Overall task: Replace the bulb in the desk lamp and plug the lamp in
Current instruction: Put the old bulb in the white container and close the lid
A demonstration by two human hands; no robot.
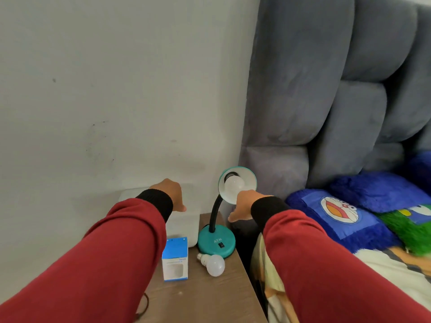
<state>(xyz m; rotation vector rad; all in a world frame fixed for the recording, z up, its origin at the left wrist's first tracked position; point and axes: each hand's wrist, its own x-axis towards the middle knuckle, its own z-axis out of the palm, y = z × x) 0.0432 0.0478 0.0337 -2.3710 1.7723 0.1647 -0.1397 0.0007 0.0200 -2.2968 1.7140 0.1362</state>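
A teal desk lamp [216,243] stands on the wooden nightstand [210,299]. Its black gooseneck curves up to a tilted shade [249,177] with a white bulb [234,184] seated in the socket. A second white bulb [213,264] lies loose on the nightstand in front of the lamp base. My left hand [171,194] hovers palm down over a white container, with the thumb apart from the hand and nothing visible in it. My right hand [242,206] is at the shade's lower rim, thumb pointing down-left, fingers hidden behind it.
A blue and white bulb box [175,258] stands upright left of the loose bulb. A white container [186,226] sits against the wall. A grey padded headboard [326,89] and a bed with blue pillows [338,213] lie to the right.
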